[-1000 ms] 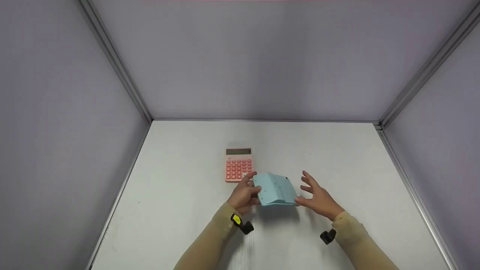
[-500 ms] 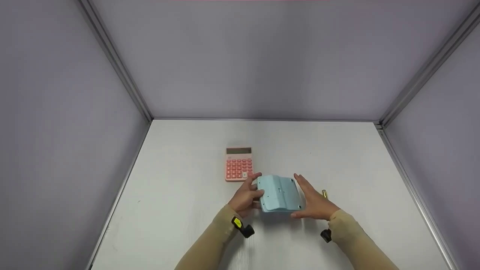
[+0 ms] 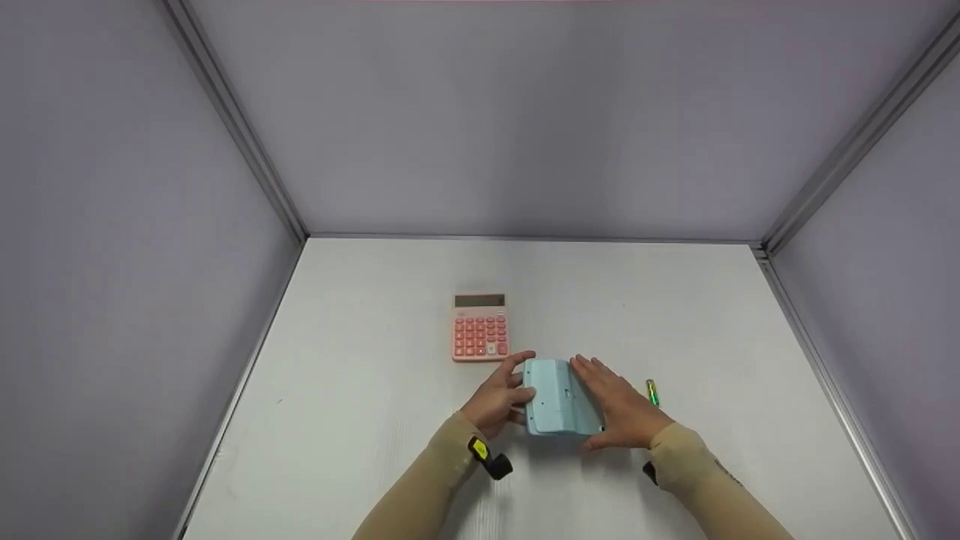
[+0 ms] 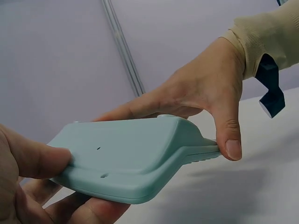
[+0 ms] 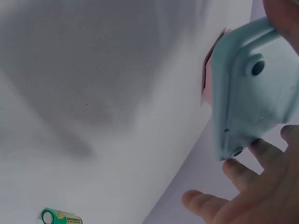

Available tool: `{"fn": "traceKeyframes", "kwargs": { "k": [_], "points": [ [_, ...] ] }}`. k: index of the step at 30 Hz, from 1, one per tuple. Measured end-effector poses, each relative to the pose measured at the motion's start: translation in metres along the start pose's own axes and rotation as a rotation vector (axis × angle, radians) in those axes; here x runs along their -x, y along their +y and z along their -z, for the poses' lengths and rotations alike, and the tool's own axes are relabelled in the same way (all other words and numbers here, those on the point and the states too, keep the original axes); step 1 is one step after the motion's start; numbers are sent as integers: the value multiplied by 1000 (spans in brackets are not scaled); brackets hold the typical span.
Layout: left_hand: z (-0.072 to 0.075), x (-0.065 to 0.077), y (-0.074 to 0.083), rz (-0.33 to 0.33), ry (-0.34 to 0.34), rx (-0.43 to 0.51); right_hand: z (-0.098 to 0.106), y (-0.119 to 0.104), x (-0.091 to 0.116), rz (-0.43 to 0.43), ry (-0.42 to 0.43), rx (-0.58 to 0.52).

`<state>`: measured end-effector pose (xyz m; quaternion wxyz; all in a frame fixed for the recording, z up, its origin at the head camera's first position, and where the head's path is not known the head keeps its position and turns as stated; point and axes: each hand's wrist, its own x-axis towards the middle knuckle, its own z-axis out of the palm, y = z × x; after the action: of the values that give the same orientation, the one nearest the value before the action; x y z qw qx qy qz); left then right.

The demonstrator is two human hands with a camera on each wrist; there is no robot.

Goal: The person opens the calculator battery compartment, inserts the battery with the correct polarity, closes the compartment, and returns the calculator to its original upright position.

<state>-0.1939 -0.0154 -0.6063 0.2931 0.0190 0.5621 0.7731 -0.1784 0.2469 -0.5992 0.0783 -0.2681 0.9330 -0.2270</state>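
Note:
A light-blue calculator (image 3: pixel 551 397) is held off the table with its back turned up, showing a raised section, small holes and round feet. My left hand (image 3: pixel 495 400) grips its left side, the thumb (image 4: pixel 51 161) on the back and the fingers underneath. At the other end is my right hand (image 3: pixel 622 409), its thumb and fingertips touching opposite edges of the calculator; the right wrist view shows several fingers (image 5: pixel 261 154) against one edge. On the table just right of that hand lies a green and gold battery (image 3: pixel 652 392). The calculator's key side is mostly hidden.
A pink calculator (image 3: pixel 480 328) lies face up on the white table (image 3: pixel 360 337), beyond my left hand. Grey panels (image 3: pixel 555 120) enclose the table at the back and both sides, joined by metal corner rails (image 3: pixel 240 127).
My right hand has moved left and closed onto the blue calculator's right side. The left hand has shifted slightly right and nearer with it. The battery has come into view.

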Motion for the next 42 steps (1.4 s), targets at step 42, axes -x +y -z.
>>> {"fn": "traceKeyframes", "kwargs": {
  "k": [42],
  "points": [
    [8,5,-6,-559,143,-1847,-14,-7,-4,82,146,169]
  ]
}}
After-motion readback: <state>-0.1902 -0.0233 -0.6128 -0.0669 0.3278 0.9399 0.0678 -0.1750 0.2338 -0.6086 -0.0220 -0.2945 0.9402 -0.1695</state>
